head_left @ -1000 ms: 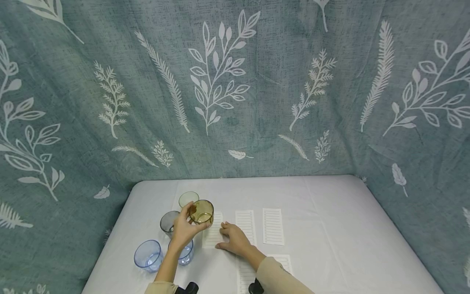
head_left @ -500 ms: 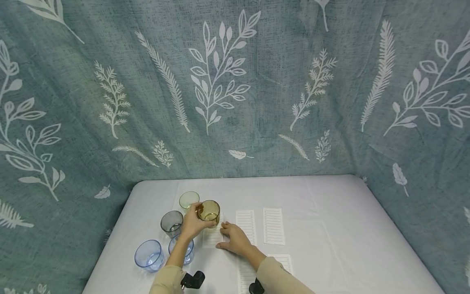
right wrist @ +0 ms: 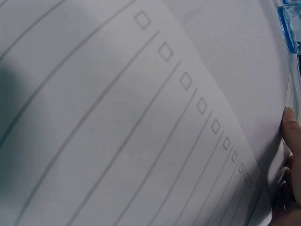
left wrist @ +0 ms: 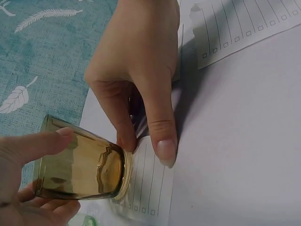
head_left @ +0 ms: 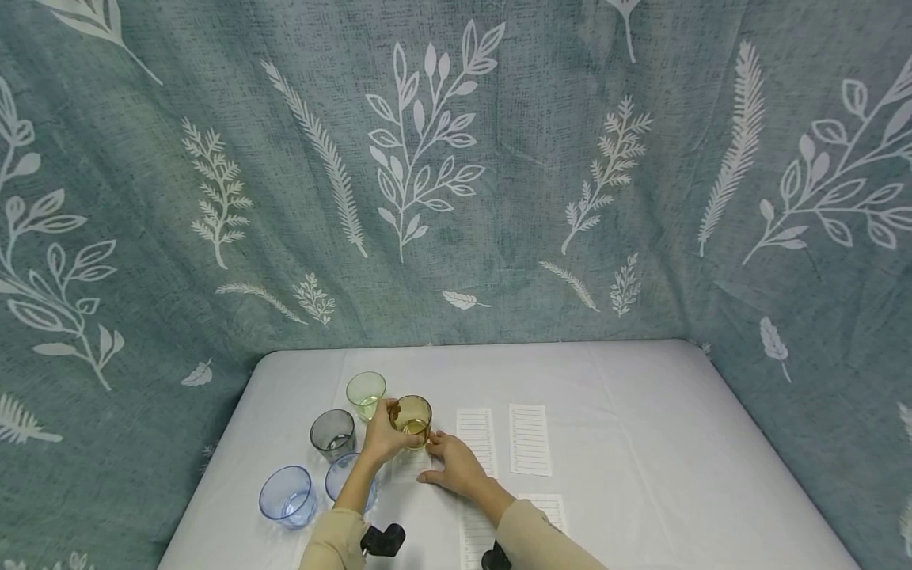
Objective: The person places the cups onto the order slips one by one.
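My left hand (head_left: pixel 381 439) grips an amber glass tumbler (head_left: pixel 413 413) by its side, thumb towards the near side and fingers around the far side. Under the glass is a lined paper slip (left wrist: pixel 149 181) with small checkboxes. Whether the tumbler's base (left wrist: pixel 123 174) touches the slip I cannot tell. At the slip's right side rests my right hand (head_left: pixel 459 467), thumb and forefinger pointing down and apart, fingertips at the paper and close to the glass base. Only part of this hand shows at the right edge of the right wrist view.
Left of the hands stand a green glass (head_left: pixel 366 393), a grey glass (head_left: pixel 332 434) and two blue glasses, one (head_left: pixel 288 497) further left and one (head_left: pixel 342 473) partly behind my left forearm. More lined slips (head_left: pixel 530 439) lie to the right on the white-covered table (head_left: pixel 663 459).
My left hand has carried the amber tumbler rightward and slightly down, over the slip and close to the right hand. The right hand has stayed in place.
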Tool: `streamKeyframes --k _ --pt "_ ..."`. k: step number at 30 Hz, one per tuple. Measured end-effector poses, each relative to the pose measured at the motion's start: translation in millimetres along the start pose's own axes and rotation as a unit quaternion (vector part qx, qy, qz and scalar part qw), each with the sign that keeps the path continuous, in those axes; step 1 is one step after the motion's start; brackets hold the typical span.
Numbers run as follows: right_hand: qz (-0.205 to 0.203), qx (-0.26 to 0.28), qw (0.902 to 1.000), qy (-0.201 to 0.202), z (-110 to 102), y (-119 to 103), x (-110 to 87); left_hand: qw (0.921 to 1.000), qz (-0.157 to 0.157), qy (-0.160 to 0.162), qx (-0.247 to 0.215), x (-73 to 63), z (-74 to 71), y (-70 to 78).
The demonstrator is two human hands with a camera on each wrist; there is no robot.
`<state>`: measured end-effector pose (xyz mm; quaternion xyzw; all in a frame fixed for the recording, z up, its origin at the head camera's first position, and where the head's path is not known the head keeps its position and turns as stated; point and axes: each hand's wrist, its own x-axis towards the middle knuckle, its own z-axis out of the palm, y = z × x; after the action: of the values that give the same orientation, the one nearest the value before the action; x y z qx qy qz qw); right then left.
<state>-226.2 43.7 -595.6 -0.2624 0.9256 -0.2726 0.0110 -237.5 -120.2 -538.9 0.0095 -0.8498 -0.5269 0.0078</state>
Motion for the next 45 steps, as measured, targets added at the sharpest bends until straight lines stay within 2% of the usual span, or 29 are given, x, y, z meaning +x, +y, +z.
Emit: streamKeyframes --k 11,18,36,45 --pt "0.004 0.002 1.0000 0.001 2.2 -1.3 2.3 0.9998 0.004 -0.015 0.013 1.1 -1.9 2.1" --pt "-0.002 -0.002 1.0000 0.001 0.3 -2.4 -0.1 0.9995 -0.009 -0.028 -0.003 1.9 -2.1 4.4" --pt "-0.010 0.012 0.9998 0.012 2.7 0.0 0.3 0.9996 -0.003 -0.027 0.002 1.7 -2.5 0.7" --pt "-0.011 0.002 0.9999 0.011 3.2 -0.3 -0.9 0.9997 -0.005 -0.026 0.000 2.2 -2.6 -0.2"
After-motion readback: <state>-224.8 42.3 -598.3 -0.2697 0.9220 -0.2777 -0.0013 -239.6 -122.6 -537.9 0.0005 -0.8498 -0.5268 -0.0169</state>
